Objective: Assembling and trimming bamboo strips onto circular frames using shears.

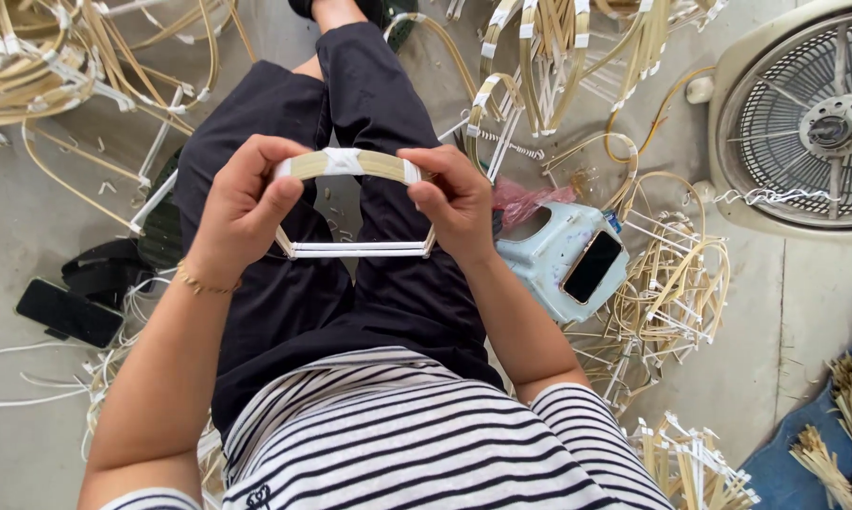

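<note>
– What lies at the far left?
– A black phone (69, 312) on the floor, below heaps of bent cane strips (39, 66).
– And the hands?
– The left hand (246, 203) pinches the left end of a small cane frame (350, 203) bound with white tape, held over the lap; the right hand (454, 203) clasps its right end.
– Further right?
– A pale blue container (544, 255) with a second phone (591, 266) on it, then a fan (808, 123).
</note>
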